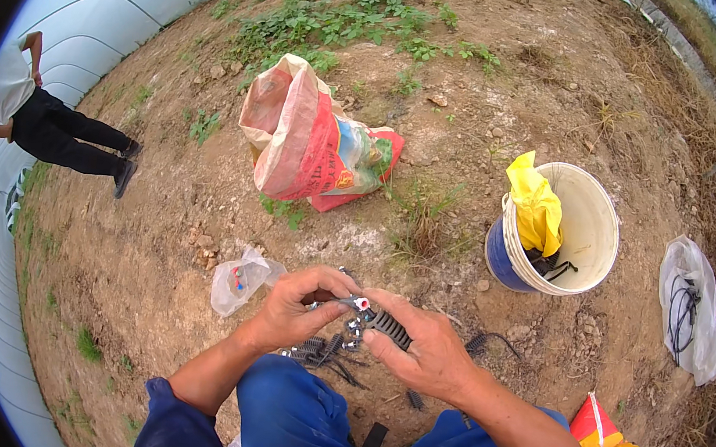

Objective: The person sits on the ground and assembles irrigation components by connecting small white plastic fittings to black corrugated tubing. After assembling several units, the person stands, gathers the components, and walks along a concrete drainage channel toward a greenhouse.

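Both hands hold small parts above the soil.
The left hand (295, 309) pinches a white-red connector (359, 303); the right hand (419, 345) grips a black ribbed part (388, 328).

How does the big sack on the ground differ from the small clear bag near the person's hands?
The sack is large, opaque and printed in red and pink; the clear bag is small and see-through, showing small bits inside. The sack stands slumped with its mouth open, farther from the hands; the clear bag lies crumpled flat, just beside the left hand. Both rest on bare dirt.
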{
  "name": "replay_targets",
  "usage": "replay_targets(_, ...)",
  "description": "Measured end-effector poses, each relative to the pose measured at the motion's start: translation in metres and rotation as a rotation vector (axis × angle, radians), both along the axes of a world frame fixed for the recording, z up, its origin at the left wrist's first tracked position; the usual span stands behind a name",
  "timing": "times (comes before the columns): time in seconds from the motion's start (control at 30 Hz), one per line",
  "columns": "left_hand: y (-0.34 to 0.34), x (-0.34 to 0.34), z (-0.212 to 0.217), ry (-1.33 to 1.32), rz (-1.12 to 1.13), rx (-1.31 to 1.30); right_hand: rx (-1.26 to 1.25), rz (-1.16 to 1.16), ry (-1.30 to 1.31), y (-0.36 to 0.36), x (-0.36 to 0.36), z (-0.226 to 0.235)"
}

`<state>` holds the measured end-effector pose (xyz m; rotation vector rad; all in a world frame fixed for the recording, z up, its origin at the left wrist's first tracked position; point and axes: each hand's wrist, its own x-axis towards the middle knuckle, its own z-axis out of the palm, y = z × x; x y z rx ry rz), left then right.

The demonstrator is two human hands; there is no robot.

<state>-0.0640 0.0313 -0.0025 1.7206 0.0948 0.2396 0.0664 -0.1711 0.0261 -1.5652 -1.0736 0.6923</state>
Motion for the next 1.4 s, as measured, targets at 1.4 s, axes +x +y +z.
replay_targets(1.4, -0.056, 0.005, 0.001, 0.139, 0.451, -0.054, -0.160, -0.072, 0.087, 0.009, -0.033, -0.010)
